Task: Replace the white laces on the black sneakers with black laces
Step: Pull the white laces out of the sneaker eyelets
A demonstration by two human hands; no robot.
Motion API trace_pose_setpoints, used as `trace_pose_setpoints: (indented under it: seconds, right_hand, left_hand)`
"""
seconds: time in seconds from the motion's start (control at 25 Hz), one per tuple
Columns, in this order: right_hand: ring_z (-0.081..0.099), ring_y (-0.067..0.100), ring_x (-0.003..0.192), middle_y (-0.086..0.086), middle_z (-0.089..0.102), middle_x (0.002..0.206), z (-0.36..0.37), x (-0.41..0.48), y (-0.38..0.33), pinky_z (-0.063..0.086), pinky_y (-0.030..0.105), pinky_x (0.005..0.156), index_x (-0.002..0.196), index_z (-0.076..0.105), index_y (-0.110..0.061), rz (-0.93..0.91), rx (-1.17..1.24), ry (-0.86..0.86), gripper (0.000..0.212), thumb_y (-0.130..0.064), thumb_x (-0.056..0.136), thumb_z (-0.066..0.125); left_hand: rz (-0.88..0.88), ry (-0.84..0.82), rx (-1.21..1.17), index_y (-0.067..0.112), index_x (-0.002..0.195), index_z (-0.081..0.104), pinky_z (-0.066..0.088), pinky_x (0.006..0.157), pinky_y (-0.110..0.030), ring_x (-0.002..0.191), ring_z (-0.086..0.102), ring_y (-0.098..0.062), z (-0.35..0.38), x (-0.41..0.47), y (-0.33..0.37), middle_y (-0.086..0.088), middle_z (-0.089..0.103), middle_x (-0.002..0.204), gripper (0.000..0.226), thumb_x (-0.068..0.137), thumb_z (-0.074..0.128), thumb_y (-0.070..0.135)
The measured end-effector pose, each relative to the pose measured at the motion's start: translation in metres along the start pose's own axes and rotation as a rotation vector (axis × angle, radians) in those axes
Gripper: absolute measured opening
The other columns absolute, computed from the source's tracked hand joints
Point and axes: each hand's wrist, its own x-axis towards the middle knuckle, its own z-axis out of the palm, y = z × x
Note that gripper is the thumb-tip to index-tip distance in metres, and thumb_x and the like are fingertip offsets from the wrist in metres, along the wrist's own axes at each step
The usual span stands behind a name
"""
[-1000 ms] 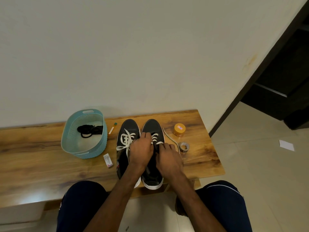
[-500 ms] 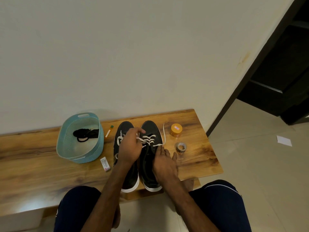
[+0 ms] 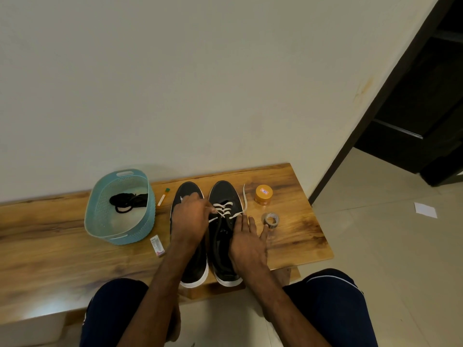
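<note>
The white lace (image 3: 223,209) crosses the right sneaker (image 3: 223,194), which stands on the tabletop (image 3: 295,236). The left hand (image 3: 189,221) pinches one strand in its fingers. The right hand (image 3: 246,244) rests on that sneaker's outer side, fingers spread. Left of that sneaker are the other sneaker (image 3: 187,189) and a blue basket (image 3: 100,191) holding black laces (image 3: 127,201).

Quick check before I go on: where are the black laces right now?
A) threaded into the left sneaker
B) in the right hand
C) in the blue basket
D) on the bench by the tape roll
C: the black laces lie coiled inside the blue basket, while the left hand pinches the white lace.
</note>
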Motion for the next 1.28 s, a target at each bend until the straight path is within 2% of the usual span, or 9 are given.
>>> trace_pose_setpoints:
  seconds: [0.2,0.28,0.4,0.48,0.56,0.84,1.0,1.12,1.28]
  right_hand:
    - [0.009,0.028,0.154,0.011,0.009,0.167,0.001,-0.003,0.001,0.010,0.064,0.117,0.158,0.005,-0.005,0.017,0.020,-0.009,0.073,-0.029,0.099,0.042]
    - [0.009,0.028,0.154,0.011,0.011,0.167,0.001,-0.002,0.000,0.010,0.065,0.117,0.158,0.005,-0.005,0.012,0.014,-0.007,0.072,-0.028,0.099,0.041]
    - [0.010,0.027,0.154,0.010,0.013,0.166,0.000,-0.001,-0.002,0.009,0.065,0.116,0.158,0.007,-0.005,0.018,0.028,-0.002,0.068,-0.027,0.101,0.038]
    - [0.010,0.027,0.153,0.009,0.016,0.166,0.001,-0.001,-0.002,0.009,0.065,0.116,0.158,0.008,-0.006,0.023,0.025,-0.009,0.068,-0.028,0.101,0.038]
    - [0.012,0.027,0.153,0.008,0.018,0.165,0.001,-0.002,0.000,0.010,0.065,0.116,0.158,0.009,-0.007,0.021,0.019,-0.019,0.070,-0.029,0.100,0.041]
    - [0.014,0.027,0.152,0.010,0.019,0.165,-0.004,-0.002,-0.001,0.011,0.066,0.116,0.157,0.011,-0.006,0.014,0.031,-0.031,0.071,-0.028,0.098,0.044]
    - [0.014,0.028,0.152,0.011,0.018,0.165,-0.008,-0.003,-0.004,0.011,0.067,0.116,0.157,0.010,-0.004,0.009,0.019,-0.050,0.073,-0.030,0.098,0.045]
    - [0.014,0.027,0.152,0.009,0.020,0.165,-0.010,-0.005,-0.003,0.011,0.067,0.116,0.157,0.011,-0.006,0.009,0.022,-0.041,0.073,-0.032,0.099,0.046]
    - [0.015,0.025,0.152,0.006,0.020,0.164,-0.011,-0.008,0.002,0.011,0.066,0.116,0.157,0.012,-0.008,0.009,0.026,-0.034,0.073,-0.033,0.099,0.046]
  left_hand:
    - [-0.562,0.276,-0.699,0.010,0.099,0.067,0.050,0.082,-0.041,0.097,0.063,-0.032,-0.019,0.009,-0.038,-0.013,0.069,0.103,0.019,0.100,0.051,0.020]
    - [-0.308,0.259,-0.460,0.017,0.106,0.066,0.048,0.083,-0.037,0.098,0.061,-0.021,-0.022,0.005,-0.031,-0.001,0.066,0.107,0.014,0.099,0.054,0.022]
    - [0.111,-0.130,-0.183,0.025,0.124,0.063,0.049,0.089,-0.035,0.110,0.056,-0.016,-0.007,-0.005,-0.001,0.004,0.059,0.123,0.028,0.098,0.056,0.030]
    - [0.068,-0.236,-0.049,0.027,0.123,0.065,0.048,0.083,-0.030,0.106,0.058,-0.015,0.007,-0.010,0.010,0.002,0.060,0.119,0.026,0.100,0.054,0.033]
    - [0.000,-0.102,-0.030,0.026,0.108,0.072,0.042,0.070,-0.025,0.090,0.059,-0.011,0.003,-0.006,0.011,0.004,0.063,0.106,0.019,0.100,0.054,0.029]
    - [-0.796,0.350,-1.175,0.005,0.109,0.070,0.043,0.061,-0.025,0.076,0.059,-0.019,-0.042,0.008,-0.033,-0.005,0.063,0.086,0.021,0.101,0.052,0.012]
    - [-0.184,0.286,-0.081,0.020,0.113,0.069,0.047,0.092,-0.041,0.118,0.052,-0.029,-0.034,-0.005,-0.020,-0.009,0.056,0.130,0.021,0.093,0.064,0.027]
    - [0.121,-0.029,0.189,0.030,0.133,0.058,0.041,0.105,-0.048,0.131,0.045,-0.025,-0.011,-0.002,0.002,-0.004,0.044,0.147,0.036,0.096,0.059,0.029]
    - [0.075,-0.290,0.317,0.027,0.132,0.056,0.039,0.102,-0.042,0.122,0.051,-0.021,0.012,0.001,0.007,0.000,0.054,0.132,0.031,0.102,0.049,0.033]
